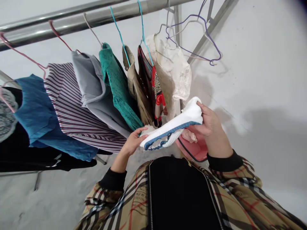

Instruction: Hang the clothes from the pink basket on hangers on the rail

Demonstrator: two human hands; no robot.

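A white garment with blue trim (175,123) is stretched between my two hands in front of my body. My left hand (134,140) pinches its left end, thumb on top. At its right end, my right hand (208,119) grips the cloth between thumb and fingers. The blue-edged opening faces me; its exact kind of garment I cannot make out. Below my right hand is a pink basin (195,150), partly covered by the hand and garment, with pale pink cloth (189,135) in it.
A metal rail (69,24) runs across the top with several clothes on hangers, among them a striped top (72,105), a green velvet garment (117,86) and a white lace top (176,70). A purple hanger (208,32) hangs at the right, near the white wall (263,64).
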